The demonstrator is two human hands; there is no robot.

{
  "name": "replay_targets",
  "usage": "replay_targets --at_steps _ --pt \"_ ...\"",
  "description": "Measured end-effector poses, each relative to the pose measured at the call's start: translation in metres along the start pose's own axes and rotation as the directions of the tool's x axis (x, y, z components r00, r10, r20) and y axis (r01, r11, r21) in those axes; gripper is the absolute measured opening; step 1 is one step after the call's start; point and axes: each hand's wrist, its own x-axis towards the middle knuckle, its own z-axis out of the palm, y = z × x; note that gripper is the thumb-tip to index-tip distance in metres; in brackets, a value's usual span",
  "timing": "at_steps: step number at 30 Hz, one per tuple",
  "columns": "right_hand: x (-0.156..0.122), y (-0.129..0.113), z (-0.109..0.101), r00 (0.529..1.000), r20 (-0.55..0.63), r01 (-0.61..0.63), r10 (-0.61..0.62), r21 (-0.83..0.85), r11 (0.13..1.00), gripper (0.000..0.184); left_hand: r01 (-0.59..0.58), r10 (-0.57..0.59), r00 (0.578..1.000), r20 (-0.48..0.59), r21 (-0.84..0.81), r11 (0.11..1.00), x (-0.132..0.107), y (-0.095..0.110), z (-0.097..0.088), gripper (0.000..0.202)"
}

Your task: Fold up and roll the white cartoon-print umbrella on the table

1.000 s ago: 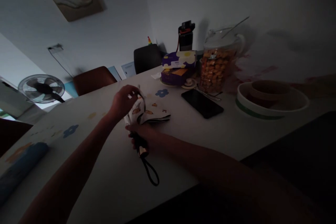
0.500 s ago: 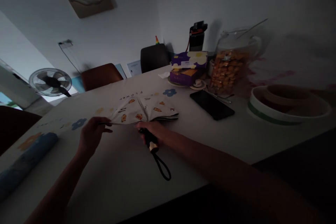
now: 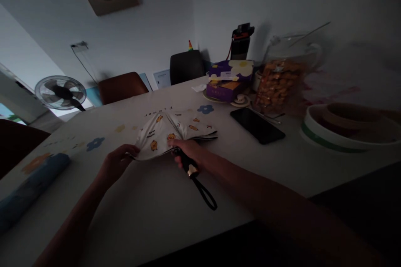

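A folding umbrella lies over the table, its white canopy loosely folded and printed with small orange-brown cartoon figures. Its black handle has a gold band and a black wrist loop, and points toward me. My right hand is closed round the top of the handle and the canopy edge there. At the canopy's left corner, my left hand pinches the dark-lined edge of the fabric. The umbrella's shaft and ribs are hidden under the cloth.
On the table, a rolled blue bundle lies at the left. A black phone, purple boxes, a glass jug of brown pieces and a white bowl stand at the right. Chairs and a fan stand beyond.
My left hand has moved slightly right and down with the canopy edge, which now hangs lower. The handle has shifted a little right in view. The camera has turned slightly.
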Motion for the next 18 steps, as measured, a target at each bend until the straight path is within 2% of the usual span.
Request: replay_targets --at_steps 2,4,6,7,10,13,15,18 --pt "-0.002 0.0 0.001 1.0 -0.021 -0.002 0.001 -0.033 0.999 0.026 0.03 -0.029 0.999 -0.034 0.032 0.999 0.002 -0.005 0.0 0.012" --pt "-0.007 -0.002 0.004 0.999 -0.049 0.008 -0.011 -0.06 0.998 0.024 0.1 -0.095 0.977 -0.189 0.019 0.995 0.004 -0.005 0.0 0.018" --pt "-0.012 -0.004 0.008 0.996 -0.082 0.015 -0.023 -0.088 0.996 0.021 0.139 -0.163 0.937 -0.309 -0.096 0.986 0.006 0.003 0.002 0.021" --pt "-0.015 -0.004 0.01 0.995 -0.097 0.017 -0.027 -0.105 0.994 0.02 0.14 -0.19 0.928 -0.32 -0.175 0.975 0.007 0.01 0.005 0.021" --pt "-0.018 -0.004 0.015 0.99 -0.132 0.025 -0.047 -0.164 0.986 0.018 0.145 -0.237 0.944 -0.227 -0.359 0.922 0.01 0.038 0.022 0.026" --pt "-0.015 0.001 0.017 0.986 -0.125 0.081 -0.114 -0.244 0.967 0.018 0.175 -0.224 0.973 -0.063 -0.438 0.882 0.015 0.066 0.046 0.04" --pt "-0.012 0.004 0.016 0.98 -0.106 0.131 -0.17 -0.302 0.944 0.017 0.175 -0.196 0.981 -0.011 -0.399 0.9 0.02 0.078 0.06 0.041" --pt "-0.011 0.005 0.014 0.969 -0.085 0.188 -0.234 -0.37 0.91 0.017 0.173 -0.19 0.981 -0.032 -0.29 0.941 0.03 0.088 0.071 0.037"
